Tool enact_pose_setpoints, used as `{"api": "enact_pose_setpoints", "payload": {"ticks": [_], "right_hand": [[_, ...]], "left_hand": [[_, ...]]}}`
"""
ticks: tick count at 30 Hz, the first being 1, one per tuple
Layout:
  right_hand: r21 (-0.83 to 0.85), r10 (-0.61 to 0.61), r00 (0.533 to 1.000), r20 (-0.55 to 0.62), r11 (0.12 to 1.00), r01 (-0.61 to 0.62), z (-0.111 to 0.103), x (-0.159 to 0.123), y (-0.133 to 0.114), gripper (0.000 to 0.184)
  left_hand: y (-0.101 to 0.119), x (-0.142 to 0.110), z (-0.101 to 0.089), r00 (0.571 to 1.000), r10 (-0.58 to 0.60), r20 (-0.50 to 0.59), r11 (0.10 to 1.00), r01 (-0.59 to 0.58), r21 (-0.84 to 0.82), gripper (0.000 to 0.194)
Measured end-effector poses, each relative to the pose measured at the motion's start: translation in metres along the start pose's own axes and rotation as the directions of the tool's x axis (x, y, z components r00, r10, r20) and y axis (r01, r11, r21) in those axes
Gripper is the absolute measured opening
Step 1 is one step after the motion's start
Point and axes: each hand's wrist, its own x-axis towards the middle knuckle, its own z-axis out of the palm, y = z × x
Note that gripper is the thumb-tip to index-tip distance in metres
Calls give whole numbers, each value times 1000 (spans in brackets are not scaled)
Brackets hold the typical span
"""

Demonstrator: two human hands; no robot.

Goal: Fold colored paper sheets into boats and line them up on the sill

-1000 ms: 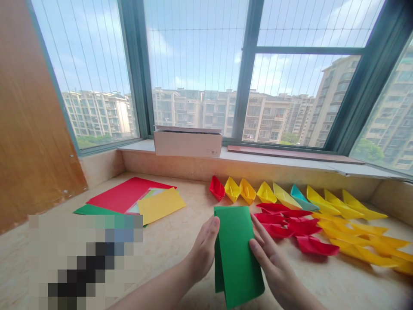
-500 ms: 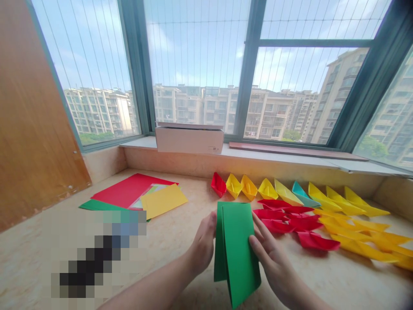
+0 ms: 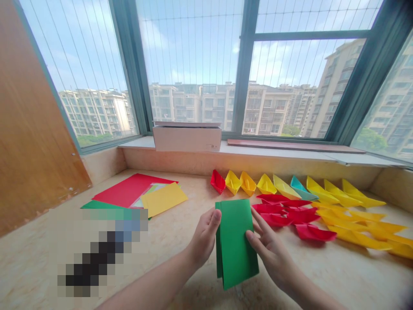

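A folded sheet of green paper (image 3: 237, 243) is held up between my two hands, its layers lying nearly together and slightly offset along the left side. My left hand (image 3: 206, 234) grips the left edge, thumb at the upper left corner of the front. On the other side, my right hand (image 3: 266, 241) pinches the right edge, thumb on the front and fingers behind. Just beyond the green paper, several red paper boats (image 3: 301, 215) lie on the stone surface. Several yellow paper boats (image 3: 358, 237) spread out to their right.
Along the back stands a row of paper boats, including a red boat (image 3: 218, 181) and a turquoise boat (image 3: 303, 188). Red paper (image 3: 129, 189) and yellow paper (image 3: 166, 199) lie at the left. A white box (image 3: 187, 138) sits on the window ledge. A blurred patch hides the front left.
The green paper's two flaps have come closer together, narrowing the gap between them. My hands keep their hold, and the view has shifted slightly.
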Motion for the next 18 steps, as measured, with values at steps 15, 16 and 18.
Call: {"api": "enact_pose_setpoints", "payload": {"ticks": [15,16,18], "right_hand": [[-59,-51,973,-227,997,39,6,0,-3,73],[-56,-61,971,-230,997,49,6,0,-3,74],[-52,-80,969,-234,996,70,6,0,-2,74]], "left_hand": [[-6,5,3,977,17,-213,997,-33,-72,48],[-6,5,3,976,11,-219,997,-28,-76,49],[-6,5,2,971,8,-238,998,-22,-57,44]]}}
